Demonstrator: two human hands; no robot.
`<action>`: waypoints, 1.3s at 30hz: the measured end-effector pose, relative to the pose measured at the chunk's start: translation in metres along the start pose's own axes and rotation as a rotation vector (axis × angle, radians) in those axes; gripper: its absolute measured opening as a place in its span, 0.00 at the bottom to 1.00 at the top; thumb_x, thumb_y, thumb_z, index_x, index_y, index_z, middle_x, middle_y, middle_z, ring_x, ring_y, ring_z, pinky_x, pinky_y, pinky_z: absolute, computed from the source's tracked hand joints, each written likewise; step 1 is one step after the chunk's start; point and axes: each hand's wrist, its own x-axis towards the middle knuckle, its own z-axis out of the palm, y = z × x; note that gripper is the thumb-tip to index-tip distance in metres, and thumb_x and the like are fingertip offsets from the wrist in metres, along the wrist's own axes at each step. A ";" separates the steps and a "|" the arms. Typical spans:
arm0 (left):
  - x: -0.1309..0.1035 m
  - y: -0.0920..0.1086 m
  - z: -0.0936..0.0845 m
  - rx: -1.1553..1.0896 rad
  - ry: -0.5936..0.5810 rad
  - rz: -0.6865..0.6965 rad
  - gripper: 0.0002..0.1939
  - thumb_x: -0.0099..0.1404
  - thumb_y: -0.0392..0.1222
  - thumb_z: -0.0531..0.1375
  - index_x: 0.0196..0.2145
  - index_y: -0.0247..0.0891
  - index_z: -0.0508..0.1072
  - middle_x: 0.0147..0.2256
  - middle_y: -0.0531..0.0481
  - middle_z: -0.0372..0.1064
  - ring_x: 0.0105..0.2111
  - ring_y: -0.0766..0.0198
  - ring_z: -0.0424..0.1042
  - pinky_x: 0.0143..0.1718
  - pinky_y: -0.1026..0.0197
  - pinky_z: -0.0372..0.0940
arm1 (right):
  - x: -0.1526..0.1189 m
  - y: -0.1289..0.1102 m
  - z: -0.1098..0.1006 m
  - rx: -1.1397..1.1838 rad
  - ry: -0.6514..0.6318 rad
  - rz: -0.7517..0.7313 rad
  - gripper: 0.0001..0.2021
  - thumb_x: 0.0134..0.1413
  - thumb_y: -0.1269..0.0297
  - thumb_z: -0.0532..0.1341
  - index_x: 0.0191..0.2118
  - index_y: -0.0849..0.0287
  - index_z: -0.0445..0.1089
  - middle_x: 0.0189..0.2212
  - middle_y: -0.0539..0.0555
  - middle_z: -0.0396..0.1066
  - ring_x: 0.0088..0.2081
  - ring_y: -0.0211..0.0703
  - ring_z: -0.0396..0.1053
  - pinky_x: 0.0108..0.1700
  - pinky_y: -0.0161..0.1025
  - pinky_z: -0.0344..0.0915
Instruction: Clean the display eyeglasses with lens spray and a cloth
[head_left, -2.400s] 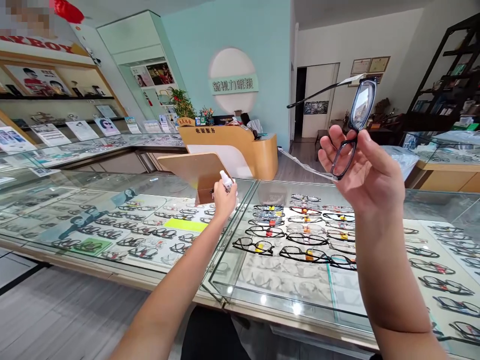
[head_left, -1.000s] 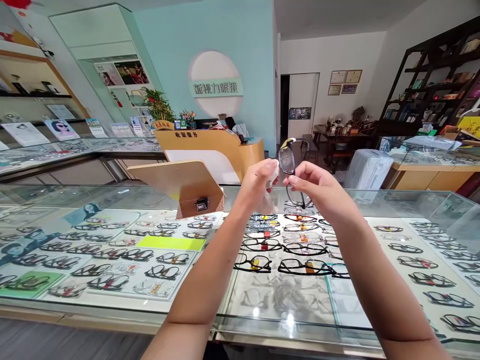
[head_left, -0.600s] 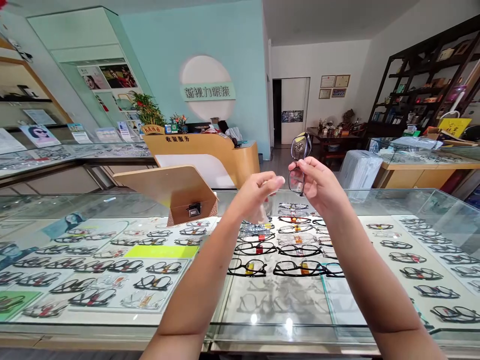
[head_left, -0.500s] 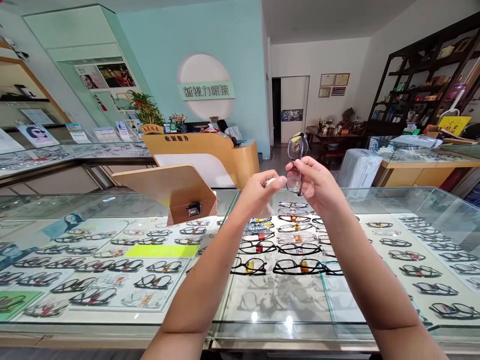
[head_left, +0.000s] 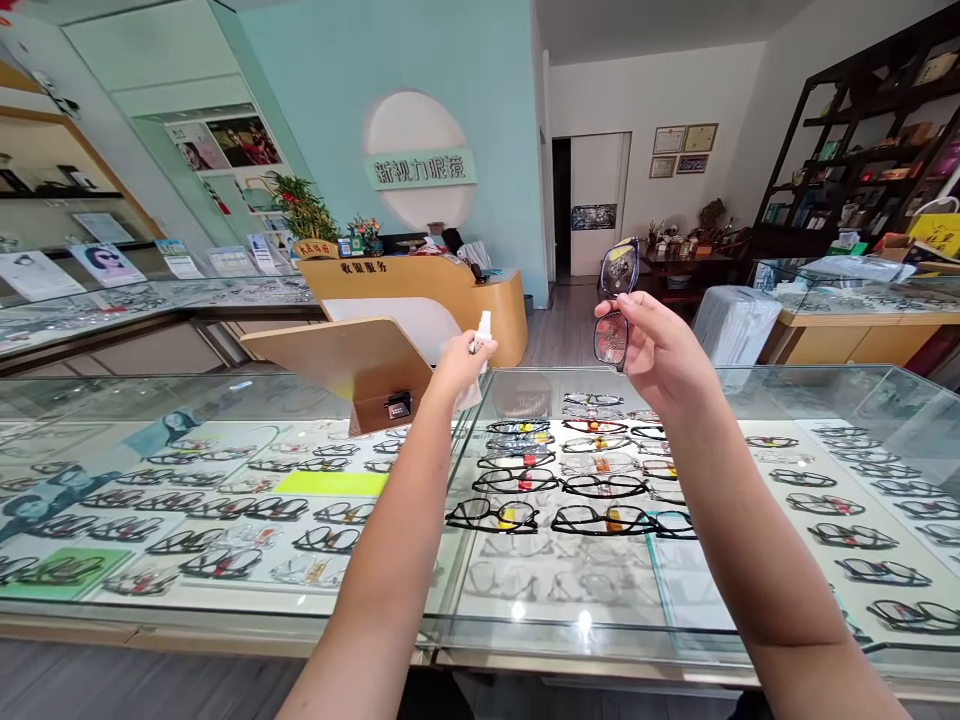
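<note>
A pale blue wall (head_left: 315,60) is standing at the back, and in front of me a long glass-topped bench (head_left: 555,640) is stretching from side to side, rows of eyeglasses (head_left: 499,515) lying under its glass. On it, toward the left, a wooden board (head_left: 337,350) is leaning at a slant. Two bare forearms (head_left: 405,500) are reaching out over the bench.

The right hand (head_left: 656,345) is holding its grip up high, thumb and fingers pinching a dark-rimmed pair of glasses (head_left: 611,342) by the middle. The pair is standing on end, one lens showing above the pinch and the other below it, just beside the curled fingers. Apart from the pair, to its left, the left hand (head_left: 461,362) is clasping a small white bottle (head_left: 484,328), the top poking up past its grip. A pale piece (head_left: 471,398) is hanging beneath that hand; I am not making out what it is. A yellow patch (head_left: 621,252) is showing at the upper lens.
</note>
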 end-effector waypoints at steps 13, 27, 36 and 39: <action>0.017 -0.074 0.042 0.259 -0.270 -0.226 0.17 0.77 0.48 0.68 0.55 0.35 0.78 0.54 0.42 0.77 0.52 0.52 0.78 0.55 0.45 0.76 | 0.000 0.003 0.000 -0.036 -0.013 0.001 0.19 0.52 0.51 0.80 0.34 0.51 0.70 0.43 0.51 0.81 0.39 0.39 0.73 0.38 0.37 0.73; 0.015 -0.067 0.031 0.256 -0.266 -0.300 0.19 0.73 0.51 0.71 0.51 0.35 0.78 0.52 0.42 0.78 0.49 0.52 0.79 0.53 0.48 0.75 | -0.002 0.003 0.001 -0.051 -0.021 -0.008 0.19 0.53 0.50 0.79 0.35 0.52 0.71 0.44 0.51 0.81 0.39 0.39 0.74 0.38 0.37 0.72; -0.011 0.015 -0.038 0.113 0.163 -0.168 0.22 0.70 0.53 0.66 0.57 0.42 0.72 0.62 0.37 0.74 0.60 0.42 0.74 0.56 0.50 0.69 | -0.003 -0.004 0.001 0.004 0.006 -0.012 0.19 0.49 0.53 0.81 0.33 0.52 0.73 0.41 0.51 0.80 0.37 0.38 0.73 0.36 0.36 0.72; -0.032 0.051 -0.044 -0.270 0.246 0.035 0.22 0.69 0.38 0.56 0.60 0.46 0.70 0.61 0.45 0.72 0.56 0.54 0.74 0.54 0.56 0.70 | -0.003 -0.006 0.001 0.001 0.000 -0.005 0.19 0.49 0.53 0.81 0.33 0.52 0.72 0.40 0.51 0.80 0.36 0.38 0.72 0.36 0.36 0.72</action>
